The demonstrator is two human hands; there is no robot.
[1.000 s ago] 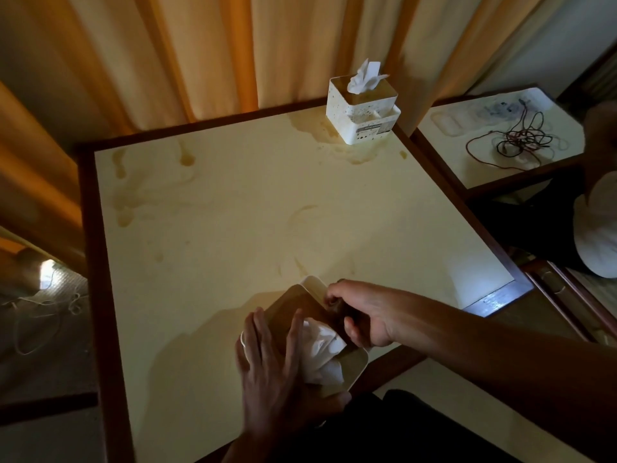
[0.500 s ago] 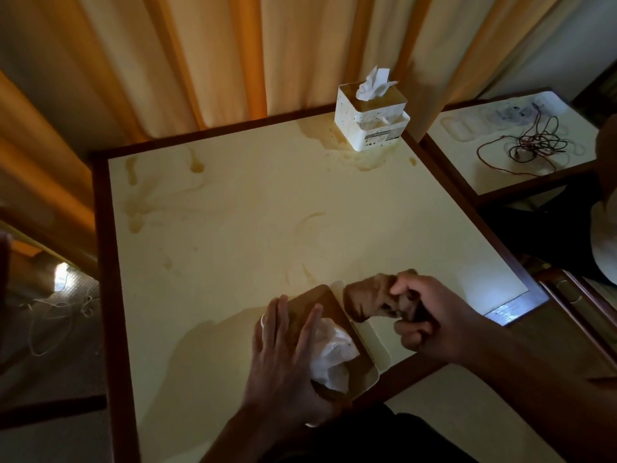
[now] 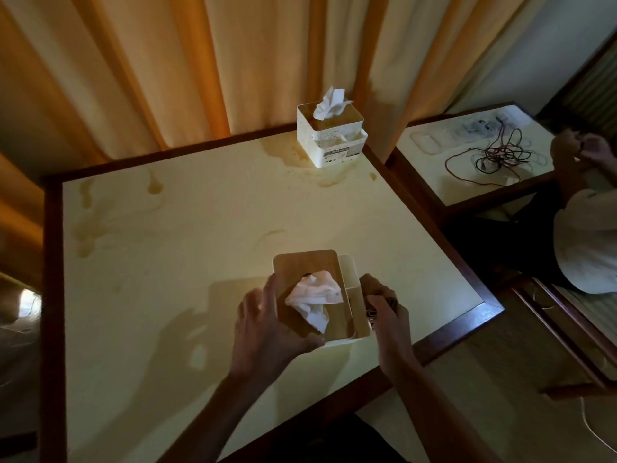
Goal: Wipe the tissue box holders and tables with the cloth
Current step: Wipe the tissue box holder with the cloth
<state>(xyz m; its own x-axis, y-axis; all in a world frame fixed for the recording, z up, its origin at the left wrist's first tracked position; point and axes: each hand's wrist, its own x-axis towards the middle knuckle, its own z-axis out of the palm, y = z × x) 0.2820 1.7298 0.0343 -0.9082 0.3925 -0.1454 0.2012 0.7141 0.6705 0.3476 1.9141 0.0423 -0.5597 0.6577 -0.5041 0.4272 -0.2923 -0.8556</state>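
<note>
Left hand (image 3: 267, 324) spread wide, fingers gripping the near tissue box (image 3: 320, 295) at 6 o'clock on the counter (image 3: 187, 248). Right hand (image 3: 389, 315) curled around the brown cloth (image 3: 375, 289), pressed against the box's right side.

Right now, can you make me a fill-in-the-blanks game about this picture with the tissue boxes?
1. The left hand holds the near tissue box holder, whose lid is made of ____.
2. The right hand grips a brown ____ against that holder's side.
3. The far tissue box holder stands at the table's back edge, just in front of the ____.
4. The other table has tangled ____ lying on it.

Missing words: wood, cloth, curtain, cables
</note>
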